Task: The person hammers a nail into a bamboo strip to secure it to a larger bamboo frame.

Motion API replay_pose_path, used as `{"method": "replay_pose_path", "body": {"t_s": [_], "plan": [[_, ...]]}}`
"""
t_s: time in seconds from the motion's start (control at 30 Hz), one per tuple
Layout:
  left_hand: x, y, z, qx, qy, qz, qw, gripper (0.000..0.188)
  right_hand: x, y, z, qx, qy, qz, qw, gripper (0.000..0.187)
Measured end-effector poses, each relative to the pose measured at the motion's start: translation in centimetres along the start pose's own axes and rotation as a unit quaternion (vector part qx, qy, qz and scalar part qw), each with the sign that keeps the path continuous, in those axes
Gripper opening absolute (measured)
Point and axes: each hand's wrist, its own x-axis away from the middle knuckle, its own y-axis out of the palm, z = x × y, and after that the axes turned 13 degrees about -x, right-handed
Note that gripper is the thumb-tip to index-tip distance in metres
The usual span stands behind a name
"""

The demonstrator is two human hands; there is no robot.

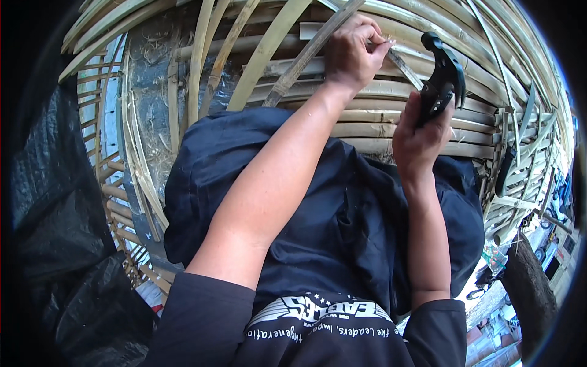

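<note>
Upper right: right hand (422, 137) closed round black hammer (449, 85), likely stiff, head-heavy; best held low. Upper centre: left hand (354, 58) pinched, contents too small to tell

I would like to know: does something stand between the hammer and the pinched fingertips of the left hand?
Nothing visible stands between the hammer and the left hand; behind the gap, only bamboo slats and a narrow slanting strip show.

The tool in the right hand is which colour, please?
The tool is black; head view.
</note>
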Motion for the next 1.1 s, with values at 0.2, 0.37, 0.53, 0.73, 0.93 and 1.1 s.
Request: {"method": "replay_pose_path", "body": {"t_s": [0.2,0.37,0.53,0.73,0.93,1.1], "plan": [[0.2,0.0,0.1,0.004,-0.003,0.000,1.000,0.020,0.1,-0.4,-0.2,-0.005,0.048,-0.029,0.998,0.027],[0.3,0.0,0.3,-0.015,-0.007,-0.006,1.000,0.021,-0.4,0.1,1.0,0.019,0.038,-0.100,0.994,0.026],[0.1,0.1,-0.2,-0.002,-0.007,-0.006,1.000,0.021,-0.5,0.2,-0.3,0.021,0.024,-0.056,0.998,0.024],[-0.2,0.0,-0.2,-0.007,0.014,-0.002,1.000,0.019,-0.3,0.3,-0.3,-0.066,0.037,0.006,0.997,0.024],[0.1,-0.2,0.1,-0.003,0.002,-0.008,1.000,0.020,0.0,-0.3,-0.4,-0.019,0.054,-0.045,0.997,0.027],[0.2,-0.4,0.0,-0.007,-0.002,-0.007,1.000,0.021,-0.6,0.0,-0.1,0.034,0.059,-0.103,0.992,0.026]]}}
